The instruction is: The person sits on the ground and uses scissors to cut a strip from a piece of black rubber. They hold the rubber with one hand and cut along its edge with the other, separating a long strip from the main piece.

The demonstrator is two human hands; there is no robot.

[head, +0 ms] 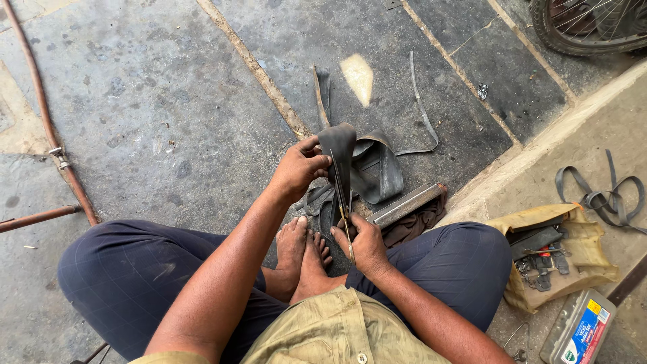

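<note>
Left hand [298, 168] clenched on upper end of rubber strip [339, 152], held upright above bare feet. Right hand [367, 244] grasps scissors [344, 202], blades up along strip. Metal bar [406, 204] just right, on floor.

Grey stone-slab floor [168, 101] bearing black rubber strips [381, 165], a metal bar [406, 204], a reddish hose [47, 121], an open tool pouch [559, 256] and a plastic case [579, 330].
</note>
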